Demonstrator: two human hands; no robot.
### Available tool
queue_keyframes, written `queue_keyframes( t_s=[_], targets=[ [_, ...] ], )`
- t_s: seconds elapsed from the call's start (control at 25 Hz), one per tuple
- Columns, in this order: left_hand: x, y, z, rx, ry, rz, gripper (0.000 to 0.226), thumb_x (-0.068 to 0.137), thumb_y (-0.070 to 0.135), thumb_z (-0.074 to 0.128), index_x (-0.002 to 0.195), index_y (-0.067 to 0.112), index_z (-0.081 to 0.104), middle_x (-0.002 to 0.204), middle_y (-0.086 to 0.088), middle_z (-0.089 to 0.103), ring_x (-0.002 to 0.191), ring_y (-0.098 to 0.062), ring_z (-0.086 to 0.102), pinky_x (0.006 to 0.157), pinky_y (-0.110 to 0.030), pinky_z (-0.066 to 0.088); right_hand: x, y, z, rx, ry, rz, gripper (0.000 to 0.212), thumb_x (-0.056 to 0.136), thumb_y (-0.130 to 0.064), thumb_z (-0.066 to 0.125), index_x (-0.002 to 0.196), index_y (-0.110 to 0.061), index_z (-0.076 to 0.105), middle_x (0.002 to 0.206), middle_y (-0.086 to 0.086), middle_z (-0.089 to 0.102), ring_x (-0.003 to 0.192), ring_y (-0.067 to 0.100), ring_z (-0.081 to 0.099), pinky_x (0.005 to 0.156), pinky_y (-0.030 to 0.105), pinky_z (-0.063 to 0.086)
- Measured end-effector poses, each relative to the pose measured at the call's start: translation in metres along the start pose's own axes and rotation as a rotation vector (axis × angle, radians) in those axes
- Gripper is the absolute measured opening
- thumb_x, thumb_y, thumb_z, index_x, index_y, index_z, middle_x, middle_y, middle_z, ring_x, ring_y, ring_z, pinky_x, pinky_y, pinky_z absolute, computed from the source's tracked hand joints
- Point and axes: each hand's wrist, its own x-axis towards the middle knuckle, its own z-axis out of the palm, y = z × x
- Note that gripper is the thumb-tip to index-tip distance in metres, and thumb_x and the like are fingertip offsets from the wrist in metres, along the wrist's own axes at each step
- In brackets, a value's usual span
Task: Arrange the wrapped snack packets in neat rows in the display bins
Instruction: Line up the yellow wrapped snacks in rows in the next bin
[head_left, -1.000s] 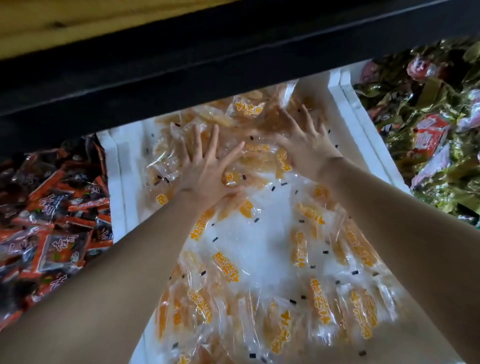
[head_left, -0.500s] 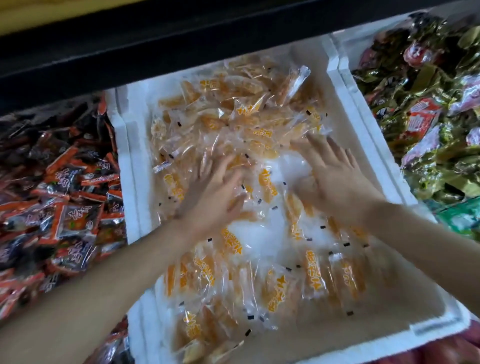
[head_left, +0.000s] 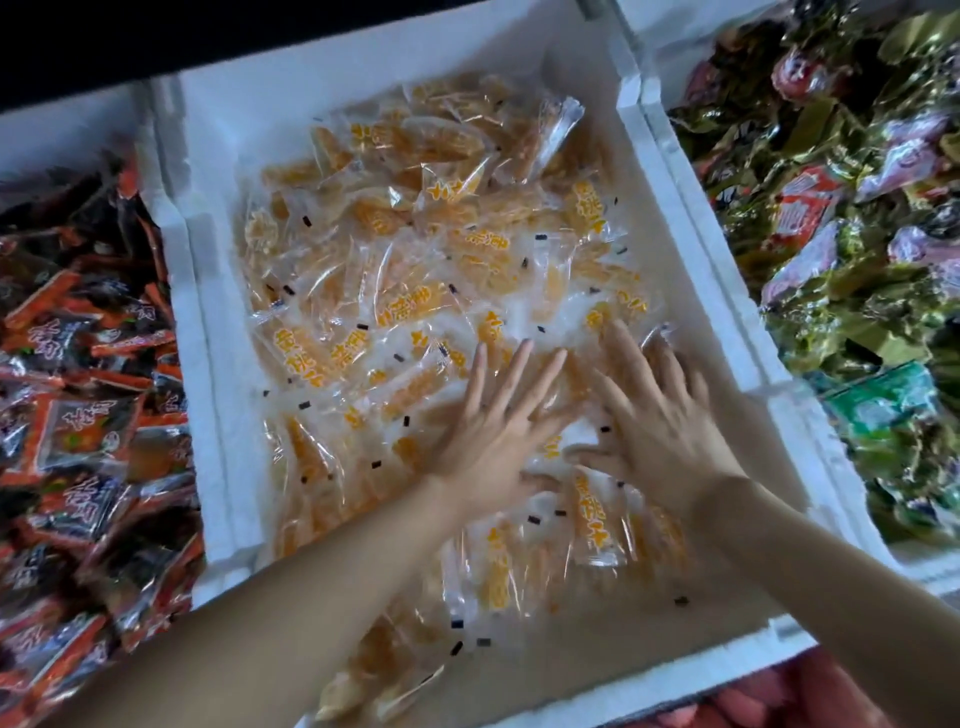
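A dark shelf edge (head_left: 270, 36) ran across the upper left of the frame; blurred red shapes (head_left: 815, 696) lay at lower right.

Left hand (head_left: 493, 441): bare. Long, slim fingers (head_left: 511, 379) with short nails, rounded at the tips. Knuckle lines faint, softened by motion blur.

Left forearm (head_left: 270, 618): bare from wrist to lower frame edge. Smooth surface, slender at the wrist, broadening toward the elbow end.

Right hand (head_left: 660, 431): bare. Same slim build, with tendon ridges faintly visible across the back.

Right forearm (head_left: 841, 582): bare from wrist to right frame edge. Shallow crease at the wrist, same gradual broadening away from it.

Nail finish and fine surface detail: too blurred to determine.
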Motion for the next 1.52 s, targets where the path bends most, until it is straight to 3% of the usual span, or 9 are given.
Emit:
queue_keyframes(
  t_s=[0.2, 0.48, 0.76, 0.92, 1.0, 1.12, 1.28, 1.44, 1.52],
  targets=[
    [0.021, -0.065, 0.002, 0.333, -0.008, -0.078, 0.077, 0.083, 0.076, 0.009, 0.149, 0.039, 0.019, 0.159, -0.011, 0.008, 0.143, -0.046, 0.011, 0.105, -0.073, -0.001, 0.060, 0.008, 0.005, 0.028, 0.094, -0.044, 0.082, 0.066, -0.065, 0.063, 0.135, -0.029, 0.038, 0.148, 0.017, 0.034, 0.118, 0.051, 0.046, 0.075, 0.060, 0.049],
    [0.070, -0.112, -0.005, 0.310, -0.035, -0.193, 0.059, 0.083, 0.058, 0.035, 0.138, 0.040, 0.045, 0.159, -0.017, 0.014, 0.140, -0.053, 0.014, 0.100, -0.078, 0.009, 0.133, 0.006, -0.001, -0.066, 0.135, 0.080, 0.080, 0.071, -0.070, 0.050, 0.141, -0.034, 0.035, 0.148, 0.015, 0.035, 0.105, 0.048, 0.052, 0.067, 0.049, 0.050],
    [0.084, -0.114, -0.015, 0.181, -0.139, -0.255, 0.058, 0.094, 0.057, 0.038, 0.148, 0.045, 0.020, 0.160, -0.015, -0.010, 0.142, -0.050, -0.009, 0.105, -0.073, -0.002, 0.143, 0.015, -0.026, 0.104, -0.089, 0.031, 0.077, 0.081, -0.064, 0.052, 0.145, -0.041, 0.016, 0.157, 0.007, 0.001, 0.133, 0.042, 0.023, 0.087, 0.051, 0.045],
    [0.070, -0.099, -0.040, 0.070, -0.262, -0.196, 0.067, 0.093, 0.053, 0.045, 0.151, 0.040, 0.012, 0.160, -0.010, -0.016, 0.143, -0.043, -0.018, 0.109, -0.067, -0.008, 0.104, 0.007, -0.054, 0.055, -0.275, 0.079, 0.069, 0.089, -0.054, 0.048, 0.146, -0.036, 0.015, 0.154, 0.007, 0.006, 0.135, 0.040, 0.021, 0.099, 0.052, 0.037],
    [0.049, -0.090, -0.053, -0.052, -0.265, -0.182, 0.064, 0.095, 0.045, 0.047, 0.151, 0.034, 0.018, 0.161, -0.006, -0.012, 0.144, -0.039, -0.018, 0.113, -0.061, -0.009, 0.078, 0.000, -0.063, 0.000, -0.289, 0.069, 0.056, 0.094, -0.043, 0.043, 0.145, -0.025, 0.026, 0.150, 0.009, 0.023, 0.134, 0.039, 0.026, 0.103, 0.050, 0.034],
    [-0.006, -0.071, -0.063, -0.147, -0.140, -0.136, 0.047, 0.096, 0.033, 0.045, 0.141, 0.020, 0.043, 0.158, -0.010, 0.021, 0.146, -0.039, 0.004, 0.113, -0.058, 0.001, 0.033, -0.024, -0.061, 0.051, 0.023, -0.119, 0.052, 0.091, -0.037, 0.048, 0.137, -0.014, 0.042, 0.139, 0.014, 0.046, 0.134, 0.047, 0.031, 0.105, 0.060, 0.033],
    [-0.099, -0.041, -0.064, -0.037, -0.320, 0.005, 0.060, 0.081, 0.060, 0.038, 0.128, 0.027, 0.054, 0.147, -0.011, 0.043, 0.138, -0.042, 0.030, 0.107, -0.066, 0.025, -0.039, -0.082, -0.028, -0.035, -0.012, -0.434, 0.074, 0.079, -0.063, 0.037, 0.143, -0.024, 0.038, 0.145, 0.013, 0.041, 0.131, 0.044, 0.037, 0.096, 0.063, 0.038],
    [-0.130, -0.033, -0.067, 0.038, -0.496, 0.023, 0.083, 0.073, 0.052, 0.051, 0.148, 0.030, 0.026, 0.160, -0.016, -0.001, 0.143, -0.048, -0.003, 0.106, -0.073, 0.007, -0.048, -0.103, 0.002, -0.130, -0.039, -0.637, 0.062, 0.078, -0.033, 0.053, 0.139, -0.039, 0.041, 0.142, 0.014, 0.046, 0.130, 0.034, 0.043, 0.099, 0.051, 0.042],
    [-0.119, -0.036, -0.064, 0.005, -0.652, -0.003, 0.084, 0.087, 0.047, 0.052, 0.152, 0.032, 0.002, 0.149, -0.012, -0.039, 0.134, -0.042, -0.035, 0.104, -0.072, -0.008, -0.035, -0.101, 0.008, -0.060, -0.065, -0.679, 0.083, 0.065, -0.047, 0.072, 0.139, -0.040, 0.035, 0.133, 0.015, 0.053, 0.123, 0.031, 0.051, 0.094, 0.045, 0.047]
  ],
)
